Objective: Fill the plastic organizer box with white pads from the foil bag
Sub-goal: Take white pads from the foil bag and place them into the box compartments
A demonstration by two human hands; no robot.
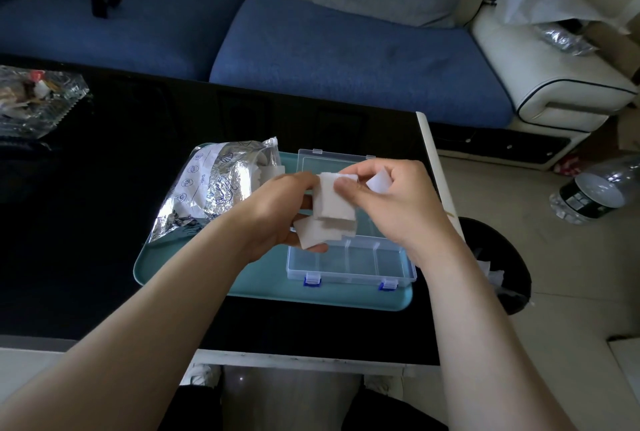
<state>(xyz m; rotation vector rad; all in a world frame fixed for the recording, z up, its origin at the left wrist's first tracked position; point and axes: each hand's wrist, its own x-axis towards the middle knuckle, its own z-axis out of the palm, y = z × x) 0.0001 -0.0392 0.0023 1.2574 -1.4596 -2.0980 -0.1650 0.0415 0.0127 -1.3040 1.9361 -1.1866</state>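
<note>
A clear plastic organizer box (349, 262) with blue latches lies open on a teal tray (263, 287), its lid tilted back. Its near compartments look bare. A silver foil bag (211, 188) lies on the tray's left, mouth toward the box, with white pads showing inside. Above the box, my left hand (277, 212) holds a small stack of white pads (330, 204). My right hand (391, 202) pinches the top pad of that stack between thumb and finger and holds another white pad (379, 183) behind its fingers.
The tray sits on a black glossy table (86, 223) whose right edge is close to the box. A glass dish (34, 98) stands at the far left. A blue sofa (346, 50) lies beyond; a black bin (498, 264) and a plastic bottle (595, 195) are on the floor right.
</note>
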